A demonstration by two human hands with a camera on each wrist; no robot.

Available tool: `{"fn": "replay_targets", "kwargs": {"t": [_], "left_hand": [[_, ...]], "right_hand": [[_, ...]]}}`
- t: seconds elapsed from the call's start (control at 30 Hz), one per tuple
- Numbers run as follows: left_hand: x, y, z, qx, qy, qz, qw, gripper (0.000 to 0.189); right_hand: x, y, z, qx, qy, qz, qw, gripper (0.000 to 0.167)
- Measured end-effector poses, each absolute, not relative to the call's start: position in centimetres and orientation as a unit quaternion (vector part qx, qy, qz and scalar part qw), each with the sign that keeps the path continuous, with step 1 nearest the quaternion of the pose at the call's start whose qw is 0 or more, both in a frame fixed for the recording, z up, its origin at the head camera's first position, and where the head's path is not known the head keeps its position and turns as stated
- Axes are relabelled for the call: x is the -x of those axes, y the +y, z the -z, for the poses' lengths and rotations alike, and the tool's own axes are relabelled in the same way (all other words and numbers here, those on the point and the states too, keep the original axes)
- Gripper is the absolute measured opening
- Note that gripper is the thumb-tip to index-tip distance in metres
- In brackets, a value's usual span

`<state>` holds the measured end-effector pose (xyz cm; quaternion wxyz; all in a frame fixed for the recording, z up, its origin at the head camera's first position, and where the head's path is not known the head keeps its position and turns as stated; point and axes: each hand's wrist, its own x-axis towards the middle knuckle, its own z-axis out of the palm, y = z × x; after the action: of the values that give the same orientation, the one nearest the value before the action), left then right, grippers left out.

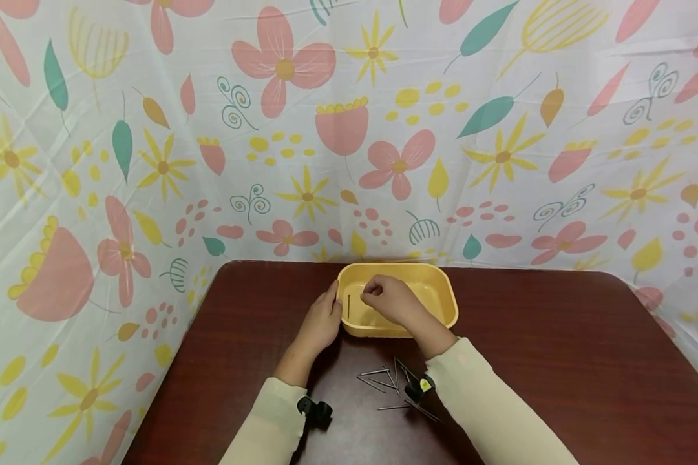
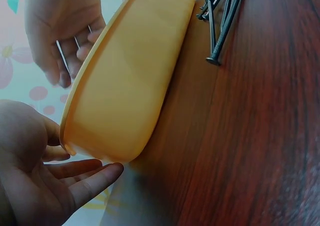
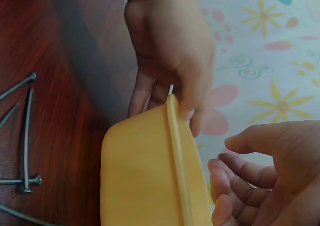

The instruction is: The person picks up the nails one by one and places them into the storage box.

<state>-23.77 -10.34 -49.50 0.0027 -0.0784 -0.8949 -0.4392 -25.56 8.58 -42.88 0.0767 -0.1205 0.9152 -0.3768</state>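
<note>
A yellow plastic basin stands near the back edge of the table. One long nail lies inside it, along the left end. My left hand holds the basin's left end, thumb at the rim and fingers against the outer wall in the left wrist view. Over the basin's inside hovers my right hand, fingers loosely bent. A gap shows between its thumb and fingertips in the right wrist view, with nothing held there. Several loose nails lie crossed on the table in front of the basin, some partly hidden by the right wrist.
The dark red-brown wooden table reaches to a flower-printed cloth hung behind it and at the sides. Small black cameras are strapped at both wrists; the right one sits low over the nails.
</note>
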Motion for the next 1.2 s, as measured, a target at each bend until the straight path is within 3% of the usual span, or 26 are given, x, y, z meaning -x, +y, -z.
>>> {"fn": "replay_targets", "kwargs": {"t": [0.5, 1.2], "left_hand": [[23.8, -10.3, 49.5, 0.071, -0.892, 0.446, -0.004, 0.054], [23.8, -10.2, 49.6, 0.075, -0.890, 0.449, -0.006, 0.055]], "right_hand": [[20.6, 10.6, 41.7, 0.195, 0.901, 0.379, 0.078, 0.005], [17.2, 10.5, 44.7, 0.258, 0.907, 0.310, 0.116, 0.008]]}}
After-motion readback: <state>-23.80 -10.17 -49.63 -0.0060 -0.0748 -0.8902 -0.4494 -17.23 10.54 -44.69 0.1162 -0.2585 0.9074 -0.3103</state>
